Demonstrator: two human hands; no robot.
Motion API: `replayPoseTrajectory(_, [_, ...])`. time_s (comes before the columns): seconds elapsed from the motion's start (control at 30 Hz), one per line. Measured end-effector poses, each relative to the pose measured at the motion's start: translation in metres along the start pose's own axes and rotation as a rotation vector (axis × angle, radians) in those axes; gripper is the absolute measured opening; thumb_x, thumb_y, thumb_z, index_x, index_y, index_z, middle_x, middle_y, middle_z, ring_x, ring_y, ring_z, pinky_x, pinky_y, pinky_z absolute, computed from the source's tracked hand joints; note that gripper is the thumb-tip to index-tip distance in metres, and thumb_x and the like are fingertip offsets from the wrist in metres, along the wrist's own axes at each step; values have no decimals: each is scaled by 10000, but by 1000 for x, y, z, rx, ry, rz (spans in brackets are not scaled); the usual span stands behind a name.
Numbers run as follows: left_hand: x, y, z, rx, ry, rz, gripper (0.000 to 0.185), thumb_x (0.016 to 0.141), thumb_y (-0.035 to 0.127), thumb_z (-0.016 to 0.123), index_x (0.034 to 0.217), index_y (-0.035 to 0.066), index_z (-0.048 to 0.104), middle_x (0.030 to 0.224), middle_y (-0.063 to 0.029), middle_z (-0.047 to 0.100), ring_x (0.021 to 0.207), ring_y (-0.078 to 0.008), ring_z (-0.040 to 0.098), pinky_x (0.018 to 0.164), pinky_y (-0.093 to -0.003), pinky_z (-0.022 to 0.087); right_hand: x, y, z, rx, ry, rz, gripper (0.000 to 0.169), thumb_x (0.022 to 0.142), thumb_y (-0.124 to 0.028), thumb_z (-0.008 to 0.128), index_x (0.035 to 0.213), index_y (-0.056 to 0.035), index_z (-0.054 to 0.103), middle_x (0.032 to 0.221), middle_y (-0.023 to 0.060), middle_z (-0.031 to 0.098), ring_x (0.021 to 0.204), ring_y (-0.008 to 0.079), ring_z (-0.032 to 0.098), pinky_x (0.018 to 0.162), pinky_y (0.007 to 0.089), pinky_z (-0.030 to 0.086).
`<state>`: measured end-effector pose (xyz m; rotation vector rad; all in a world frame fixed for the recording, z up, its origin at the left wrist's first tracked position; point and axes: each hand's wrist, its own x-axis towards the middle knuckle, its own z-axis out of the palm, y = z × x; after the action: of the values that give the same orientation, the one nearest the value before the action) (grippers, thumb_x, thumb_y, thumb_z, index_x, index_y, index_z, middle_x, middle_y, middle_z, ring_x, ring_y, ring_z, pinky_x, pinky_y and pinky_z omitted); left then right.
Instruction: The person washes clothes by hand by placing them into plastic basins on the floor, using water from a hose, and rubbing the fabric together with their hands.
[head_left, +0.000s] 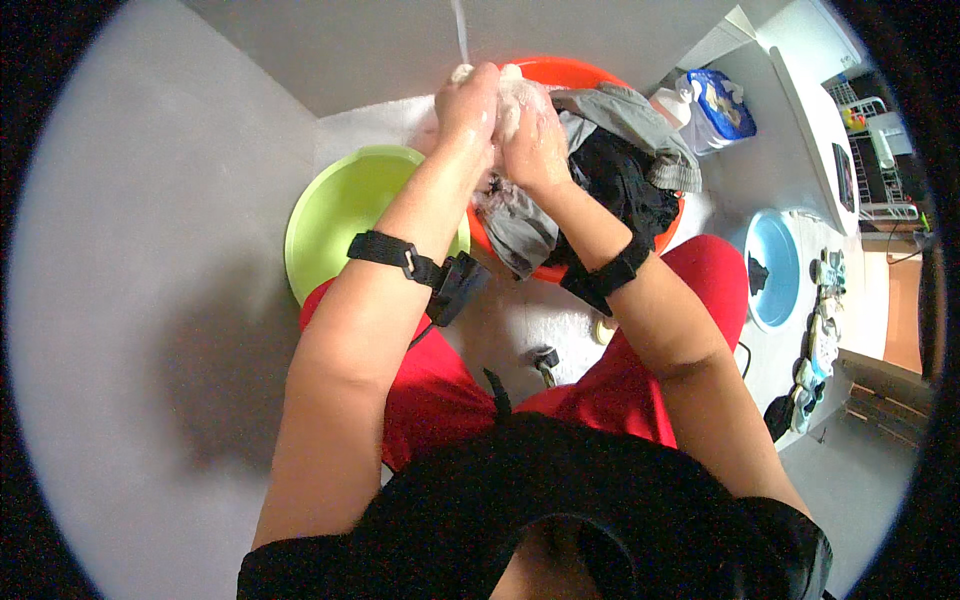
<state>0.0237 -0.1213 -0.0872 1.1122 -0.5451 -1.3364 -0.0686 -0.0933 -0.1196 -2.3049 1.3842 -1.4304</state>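
Note:
Both hands are together at the top middle, over the left side of a red-orange basin (559, 71). My left hand (466, 105) and my right hand (536, 142) are closed around a wet, whitish cloth (511, 94) with suds on it. Grey garments (637, 120) and a black garment (619, 176) lie heaped in the basin, one grey piece hanging over its near rim. To the left stands a lime-green basin (330, 217), partly hidden by my forearm. A thin white stream or strip shows on the wall above my hands.
Grey walls stand at the left and ahead. A clear tub with a blue rim (720, 105) and a white bottle (673, 106) stand at the right back. Farther right are a light-blue basin (784, 270) holding a dark cloth and a row of shoes (825, 330).

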Motion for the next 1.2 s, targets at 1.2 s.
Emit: replayPoseTrajectory(1.2, [-41,96,-106,1097,-54,251,466,794,294,662,1184,62,556,1170,-200,542,940,-216,585,801,-318,468,57,65,72,-6,-286,149,564,648,-180,740,1147,-45,514,1078,164,561,1031,329,522,882,398,440])
